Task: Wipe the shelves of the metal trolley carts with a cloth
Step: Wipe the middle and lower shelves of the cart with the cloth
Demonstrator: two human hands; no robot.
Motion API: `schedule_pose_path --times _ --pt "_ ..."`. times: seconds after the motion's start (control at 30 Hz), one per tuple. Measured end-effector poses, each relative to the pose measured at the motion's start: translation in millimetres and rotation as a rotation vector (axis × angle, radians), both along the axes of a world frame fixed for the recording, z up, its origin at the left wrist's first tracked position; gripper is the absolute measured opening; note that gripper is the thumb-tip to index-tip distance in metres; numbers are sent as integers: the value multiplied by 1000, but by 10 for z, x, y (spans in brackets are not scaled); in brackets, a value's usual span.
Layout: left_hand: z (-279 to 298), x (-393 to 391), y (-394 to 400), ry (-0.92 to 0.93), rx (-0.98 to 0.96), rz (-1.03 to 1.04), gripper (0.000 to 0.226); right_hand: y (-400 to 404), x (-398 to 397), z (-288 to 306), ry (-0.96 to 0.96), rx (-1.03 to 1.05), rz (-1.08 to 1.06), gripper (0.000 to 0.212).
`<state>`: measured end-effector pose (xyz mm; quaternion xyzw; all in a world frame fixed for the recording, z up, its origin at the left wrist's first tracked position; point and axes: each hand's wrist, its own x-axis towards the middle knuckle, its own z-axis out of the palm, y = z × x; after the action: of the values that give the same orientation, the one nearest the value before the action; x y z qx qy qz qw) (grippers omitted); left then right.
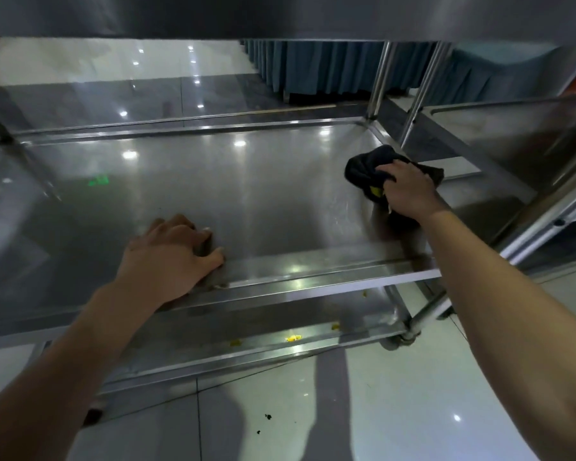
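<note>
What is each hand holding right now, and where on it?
The right hand grips the dark cloth bunched around its middle, on the shelf. The left hand holds nothing; it rests on the shelf's front rim.

cloth point(363, 169) on shelf point(246, 201), far right corner

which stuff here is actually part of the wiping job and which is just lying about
Part of the job:
dark cloth gripped by the right hand
middle shelf
lower shelf with yellow scraps
left hand on the shelf rim

Just there:
blue skirting
dark crumbs on the floor
</note>
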<state>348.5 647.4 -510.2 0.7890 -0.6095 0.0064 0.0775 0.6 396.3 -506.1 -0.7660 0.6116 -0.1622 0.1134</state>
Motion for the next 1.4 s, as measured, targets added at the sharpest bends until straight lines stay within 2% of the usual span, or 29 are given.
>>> schedule_pose_path --times 0.17,0.3,0.43,0.53,0.67,0.8,0.93,1.23,1.4 --pt "33 -10 41 0 35 6 73 279 30 -112 -4 -38 -7 44" --pt "34 -9 69 0 74 -5 59 666 150 -158 47 0 8 42" --pt "73 -52 92 -8 127 -16 54 1252 280 -146 -90 -7 48 39" --pt "127 -77 140 11 140 -11 45 1632 374 -46 -59 -16 103 38" --pt "188 -161 312 101 9 -42 38 2014 531 10 -61 -90 102 35" --pt "176 -224 585 100 -133 -155 31 2256 682 13 -138 -138 68 36" --pt "94 -207 820 127 -252 -179 24 2497 883 -12 -150 -173 66 36" --pt "-9 -87 1139 119 -328 -212 23 2772 1190 -30 -219 -172 125 35" --pt "6 -67 1415 158 -392 -243 23 3029 1242 -36 -331 -176 165 36"
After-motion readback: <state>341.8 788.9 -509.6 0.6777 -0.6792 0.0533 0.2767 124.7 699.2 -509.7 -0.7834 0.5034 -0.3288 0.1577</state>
